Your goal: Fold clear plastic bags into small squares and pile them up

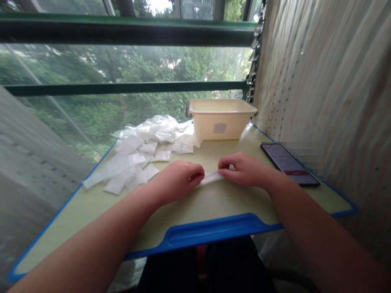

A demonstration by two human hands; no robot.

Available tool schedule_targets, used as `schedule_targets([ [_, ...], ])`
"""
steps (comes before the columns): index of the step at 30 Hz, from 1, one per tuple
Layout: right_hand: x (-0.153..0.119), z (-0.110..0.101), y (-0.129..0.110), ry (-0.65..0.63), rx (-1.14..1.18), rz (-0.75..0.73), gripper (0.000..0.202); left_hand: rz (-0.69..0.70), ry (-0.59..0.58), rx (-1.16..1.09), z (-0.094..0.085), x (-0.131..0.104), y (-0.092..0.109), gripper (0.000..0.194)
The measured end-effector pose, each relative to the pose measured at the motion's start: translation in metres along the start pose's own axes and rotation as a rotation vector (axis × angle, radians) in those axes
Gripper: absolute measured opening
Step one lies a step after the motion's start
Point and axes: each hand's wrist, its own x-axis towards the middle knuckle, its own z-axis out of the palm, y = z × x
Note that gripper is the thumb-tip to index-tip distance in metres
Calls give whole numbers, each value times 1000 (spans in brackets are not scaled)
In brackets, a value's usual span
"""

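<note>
A narrow strip of thin white plastic, like a folded bag (211, 177), lies low over the table between my hands. The fingers of my left hand (180, 179) are closed on its left end. At its right end, my right hand (242, 169) pinches it between thumb and curled fingers. Left of my hands spreads a heap of white plastic bags (161, 130), some of them folded into small flat squares (163, 155). My fingers hide both ends of the strip.
A cream plastic bin (201, 127) with a small label stands at the back of the table. A phone (290, 165) lies at the right edge. Blue trim with a shallow tray (214, 230) borders the table (238, 203) in front. Curtains (336, 81) hang at the right; a green railing (128, 30) crosses the window behind.
</note>
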Motion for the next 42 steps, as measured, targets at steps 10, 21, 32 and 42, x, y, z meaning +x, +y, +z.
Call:
schedule_targets([
  [10, 7, 15, 8, 35, -111, -12, 14, -18, 74, -43, 8, 3, -4, 16],
  [21, 10, 19, 8, 61, -134, 60, 13, -27, 113, -55, 12, 6, -9, 13],
  [32, 7, 18, 3, 85, -138, -185, 21, -17, 77, -9, 16, 6, -13, 16],
  [42, 9, 18, 4, 101, -160, -185, 18, 48, 36, 388, 10, 7, -11, 20],
])
